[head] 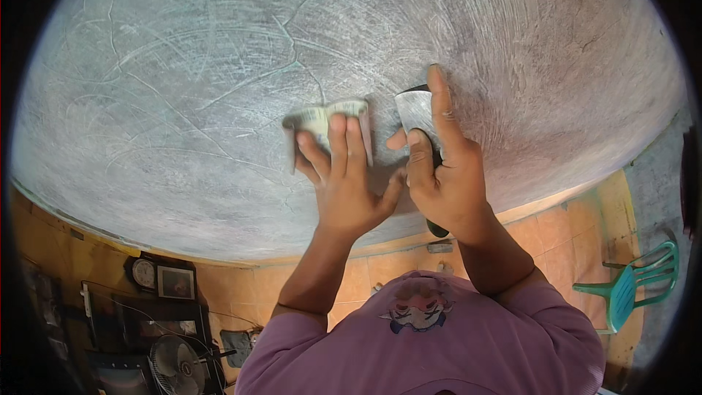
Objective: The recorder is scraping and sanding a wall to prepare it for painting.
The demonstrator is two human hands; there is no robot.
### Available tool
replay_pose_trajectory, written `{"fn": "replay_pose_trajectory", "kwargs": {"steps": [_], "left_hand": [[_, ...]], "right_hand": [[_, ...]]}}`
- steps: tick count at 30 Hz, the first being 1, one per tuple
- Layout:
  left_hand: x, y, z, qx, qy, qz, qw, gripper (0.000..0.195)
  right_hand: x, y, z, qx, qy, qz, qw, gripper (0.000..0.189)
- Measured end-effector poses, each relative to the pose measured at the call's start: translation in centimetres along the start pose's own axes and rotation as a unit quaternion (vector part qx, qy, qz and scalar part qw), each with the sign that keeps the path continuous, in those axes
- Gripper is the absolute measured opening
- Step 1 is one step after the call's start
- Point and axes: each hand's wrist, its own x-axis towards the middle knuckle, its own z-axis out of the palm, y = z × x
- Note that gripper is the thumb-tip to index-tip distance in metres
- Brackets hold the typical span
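Before me rises a grey plastered wall [247, 66] with cracks and many curved scratch marks. My left hand [351, 181] is spread, its fingertips pressing a folded sheet of sandpaper [312, 123] with a pale, printed backing against the wall. Beside it, my right hand [449, 170] grips a scraper, or putty knife, with a wide metal blade [414, 109] and a dark handle. The index finger lies extended along the blade, and the thumb rests on its lower part. The handle's end shows below the palm.
Orange floor tiles [554, 236] lie below the wall. A green plastic chair [622, 296] stands at right. At lower left are a fan [178, 365], a round clock [144, 272], a framed picture [175, 282] and dark furniture. A small grey block [440, 247] lies near the wall's foot.
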Motion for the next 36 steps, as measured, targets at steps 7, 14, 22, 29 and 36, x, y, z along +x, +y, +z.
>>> {"fn": "replay_pose_trajectory", "kwargs": {"steps": [7, 14, 22, 29, 36], "left_hand": [[3.2, 0.0, -1.8, 0.016, 0.041, 0.032, 0.999, 0.097], [0.5, 0.4, -0.2, 0.013, 0.009, 0.008, 1.000, 0.099], [2.6, 0.7, -1.6, 0.023, 0.005, 0.021, 0.999, 0.097], [-0.2, 0.2, 0.8, 0.030, -0.038, 0.009, 0.999, 0.113], [1.9, 1.1, 0.1, 0.007, 0.015, 0.023, 1.000, 0.102]], "right_hand": [[0.1, 0.5, 0.2, 0.019, 0.016, -0.001, 1.000, 0.064], [0.2, 0.7, 0.1, 0.005, 0.023, -0.034, 0.999, 0.064], [0.3, 0.4, -0.1, -0.008, 0.006, -0.013, 1.000, 0.065], [-0.1, 0.2, 0.3, -0.015, 0.018, -0.017, 1.000, 0.063], [-0.2, 0.0, -0.5, 0.035, 0.003, 0.032, 0.999, 0.062]]}}
